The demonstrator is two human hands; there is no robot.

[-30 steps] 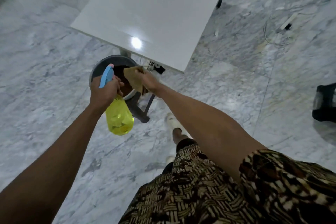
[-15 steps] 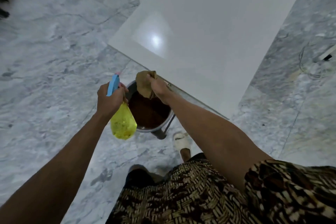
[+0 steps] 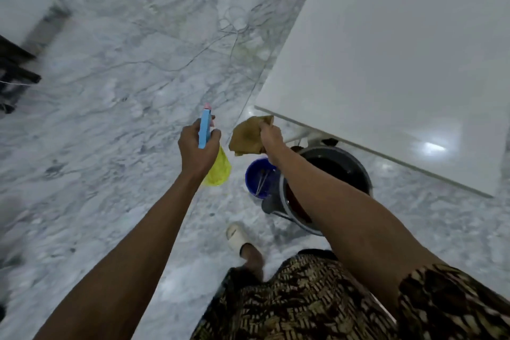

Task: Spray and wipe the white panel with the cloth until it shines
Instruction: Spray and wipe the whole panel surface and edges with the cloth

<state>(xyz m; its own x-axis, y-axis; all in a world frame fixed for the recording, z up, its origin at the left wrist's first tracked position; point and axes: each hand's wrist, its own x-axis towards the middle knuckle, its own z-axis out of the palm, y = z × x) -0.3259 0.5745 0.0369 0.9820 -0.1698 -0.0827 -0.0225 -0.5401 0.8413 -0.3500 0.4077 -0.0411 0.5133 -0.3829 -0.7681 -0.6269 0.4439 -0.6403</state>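
Our left hand (image 3: 197,150) grips the spray bottle (image 3: 216,167), hiding its neck; our right hand (image 3: 271,136) clutches the cloth (image 3: 247,136) near the white panel (image 3: 400,58), cropped rightward.

bare forearms; a brown-and-cream patterned batik garment (image 3: 317,298) with a short sleeve (image 3: 452,295); a cream slide sandal (image 3: 238,235) on one foot.

A room in a home: shiny marble floor (image 3: 110,91), buckets (image 3: 331,171), loose wires (image 3: 231,22), a slipper (image 3: 237,234).
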